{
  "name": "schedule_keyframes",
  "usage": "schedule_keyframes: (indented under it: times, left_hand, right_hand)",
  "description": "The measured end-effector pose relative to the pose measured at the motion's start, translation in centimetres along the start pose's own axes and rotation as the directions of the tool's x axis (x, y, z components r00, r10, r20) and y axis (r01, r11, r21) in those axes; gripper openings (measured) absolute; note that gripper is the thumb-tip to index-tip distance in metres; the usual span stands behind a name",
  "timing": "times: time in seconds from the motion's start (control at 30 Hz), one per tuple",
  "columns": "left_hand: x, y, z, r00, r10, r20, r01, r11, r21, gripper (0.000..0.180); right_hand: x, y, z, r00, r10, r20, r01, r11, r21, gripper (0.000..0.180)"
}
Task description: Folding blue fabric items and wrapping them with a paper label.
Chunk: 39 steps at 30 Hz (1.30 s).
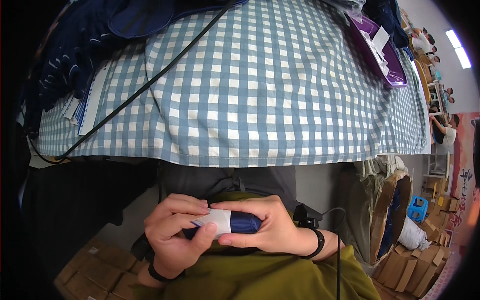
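Observation:
Above my lap, in front of the table's near edge, a small navy roll (245,223) with a smooth, slightly shiny surface lies across both hands. A white paper band (218,221) with blue print wraps its left part. My left hand (176,231) grips the banded end, its thumb pressed on the paper and its fingers over the top. Around the right end my right hand (270,224) is closed, index finger along the upper side and thumb below. The roll's left end is mostly hidden behind my left fingers.
A blue-and-white checked cloth (240,100) covers the table. Navy fabric items (65,60) pile up at its far left, beside white printed sheets (93,100). A black cable (150,82) crosses the cloth. A purple basket (397,75) holds white papers at far right; an open carton (387,215) stands below.

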State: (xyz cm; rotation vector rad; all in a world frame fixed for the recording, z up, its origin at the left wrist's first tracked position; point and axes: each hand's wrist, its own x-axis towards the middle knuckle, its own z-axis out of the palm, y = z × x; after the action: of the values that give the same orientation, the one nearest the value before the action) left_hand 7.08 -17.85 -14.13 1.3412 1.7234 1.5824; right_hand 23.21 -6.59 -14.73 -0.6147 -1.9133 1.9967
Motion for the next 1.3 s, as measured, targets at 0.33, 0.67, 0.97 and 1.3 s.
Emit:
schedule_keyframes:
  times: [0.33, 0.67, 0.97, 1.3]
  left_hand:
    - [-0.4, 0.1, -0.1, 0.999, -0.027, -0.027, 0.027, 1.0, -0.007, 0.015]
    - [-0.7, 0.4, -0.4, 0.987, -0.157, -0.03, 0.155, 0.986, -0.068, 0.012]
    - [0.7, -0.5, 0.0, 0.993, -0.118, -0.013, 0.118, 0.993, -0.012, 0.032]
    - [-1.4, -1.1, 0.3, 0.968, -0.242, 0.063, 0.25, 0.945, -0.211, 0.042]
  right_hand:
    - [0.0, 0.4, -0.2, 0.996, 0.068, 0.057, -0.063, 0.995, -0.073, 0.067]
    - [0.3, -0.2, 0.2, 0.999, 0.021, 0.03, -0.018, 0.996, -0.09, 0.056]
    - [0.6, 0.5, 0.8, 0.988, -0.152, -0.011, 0.148, 0.975, -0.163, 0.051]
    - [1.2, -0.8, 0.3, 0.996, 0.091, -0.008, -0.091, 0.996, 0.02, 0.058]
